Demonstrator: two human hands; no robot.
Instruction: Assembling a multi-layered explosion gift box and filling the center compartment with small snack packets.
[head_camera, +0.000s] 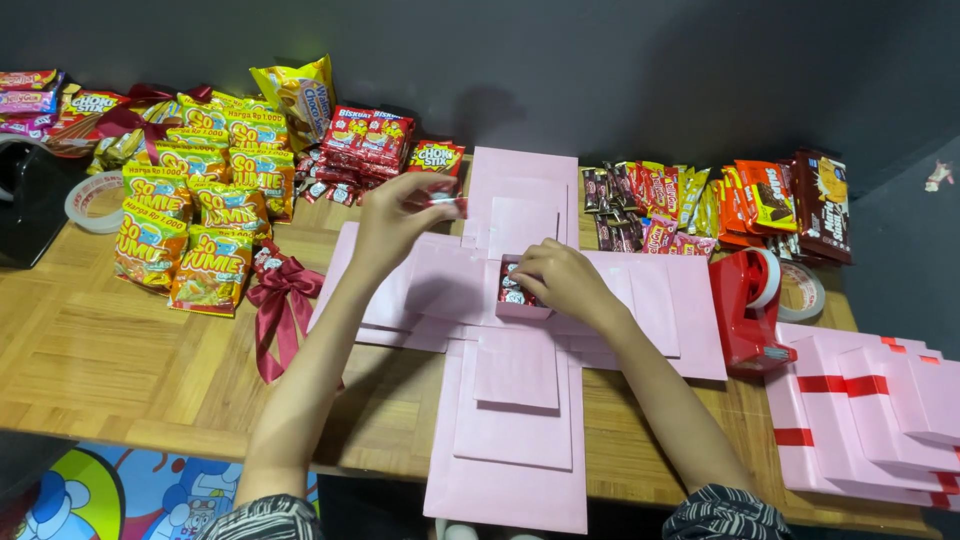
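Head view: right hand (562, 280) rests on small pink box (522, 305) at center, fingers curled; left hand (395, 215) pinches a candy (445, 199) just up-left, w/ snack piles beyond.

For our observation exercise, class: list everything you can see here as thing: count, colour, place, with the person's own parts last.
Unfolded box: one, pink, cross-shaped, table centre.
Small inner box: one, pink, at the cross's middle, holding wrapped sweets.
Noodle snack packs: many, yellow-orange, left.
Ribbon bow: one, dark red, beside those packs.
Chocolate and wafer packs: many, red and brown, right rear.
Tape dispenser: one, red, right.
Box lids: stacked, pink with red tape, far right.
Tape roll: one, clear, left edge.
Table: one, wooden.
Left hand: holds a small packet.
Right hand: at the inner box.
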